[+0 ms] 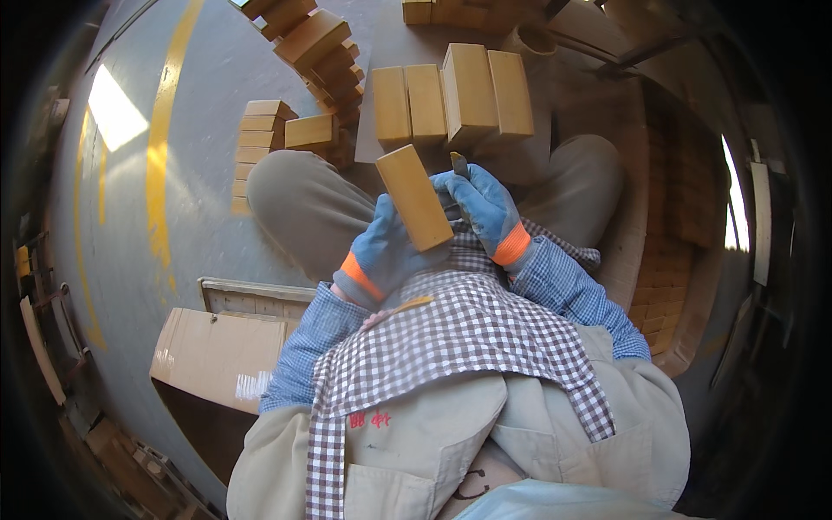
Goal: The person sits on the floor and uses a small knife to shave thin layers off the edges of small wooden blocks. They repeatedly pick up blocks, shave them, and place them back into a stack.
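My left hand (pixel 379 247), in a blue and grey glove with an orange cuff, holds a yellow-brown rectangular wooden block (pixel 415 198) tilted above my lap. Its fingers lie mostly behind the block. Just right of it, my right hand (pixel 485 204), gloved the same way, is closed around a small dark tool with a yellowish tip (pixel 458 163) that pokes up past the thumb; the rest of it is hidden in the grip. Ahead of my hands, several similar blocks (pixel 472 91) stand in a row on a grey board (pixel 539 117).
At the front left rises a tall stack of blocks (pixel 316 43), with a lower pile (pixel 260 139) beside it. A cardboard box (pixel 217 351) sits by my left elbow. On my right, a large carton (pixel 626 251) holds rows of blocks. A checked apron (pixel 442 338) covers my lap.
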A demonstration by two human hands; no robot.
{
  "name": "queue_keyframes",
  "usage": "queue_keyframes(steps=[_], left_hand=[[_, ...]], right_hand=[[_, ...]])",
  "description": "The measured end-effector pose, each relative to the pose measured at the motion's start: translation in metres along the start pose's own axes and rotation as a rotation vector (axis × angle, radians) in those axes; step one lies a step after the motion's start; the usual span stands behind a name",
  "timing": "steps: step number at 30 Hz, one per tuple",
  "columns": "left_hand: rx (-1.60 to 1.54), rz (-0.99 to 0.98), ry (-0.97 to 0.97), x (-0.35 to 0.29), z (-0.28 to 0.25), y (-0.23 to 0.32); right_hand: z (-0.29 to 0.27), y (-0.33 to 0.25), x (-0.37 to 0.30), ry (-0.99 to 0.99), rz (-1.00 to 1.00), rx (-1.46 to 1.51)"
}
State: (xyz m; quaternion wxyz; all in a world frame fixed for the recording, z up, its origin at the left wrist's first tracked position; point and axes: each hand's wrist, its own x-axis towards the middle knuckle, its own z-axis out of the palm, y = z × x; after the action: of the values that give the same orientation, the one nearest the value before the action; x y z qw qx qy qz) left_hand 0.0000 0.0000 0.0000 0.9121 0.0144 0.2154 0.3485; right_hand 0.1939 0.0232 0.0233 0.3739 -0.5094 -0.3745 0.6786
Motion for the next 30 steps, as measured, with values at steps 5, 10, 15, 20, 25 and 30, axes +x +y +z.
queue_keyframes(steps=[5, 10, 15, 20, 25, 30], left_hand=[[-0.013, 0.005, 0.018, -0.003, 0.005, 0.001], [0.061, 0.044, 0.102, -0.008, 0.008, 0.001], [0.138, 0.356, -0.008, 0.012, -0.013, 0.005], [0.095, 0.357, -0.068, 0.016, -0.027, 0.009], [0.390, 0.464, 0.027, 0.017, -0.025, 0.006], [0.091, 0.325, -0.008, 0.017, -0.018, 0.006]], right_hand=[[0.004, 0.002, 0.001, 0.013, 0.056, 0.011], [0.004, 0.002, -0.001, -0.007, -0.007, 0.067], [0.003, 0.002, -0.001, -0.031, 0.013, 0.110], [0.002, 0.006, -0.002, -0.032, 0.002, 0.097], [0.001, 0.009, -0.001, -0.017, -0.010, 0.087], [0.001, 0.012, 0.001, -0.018, -0.012, 0.102]])
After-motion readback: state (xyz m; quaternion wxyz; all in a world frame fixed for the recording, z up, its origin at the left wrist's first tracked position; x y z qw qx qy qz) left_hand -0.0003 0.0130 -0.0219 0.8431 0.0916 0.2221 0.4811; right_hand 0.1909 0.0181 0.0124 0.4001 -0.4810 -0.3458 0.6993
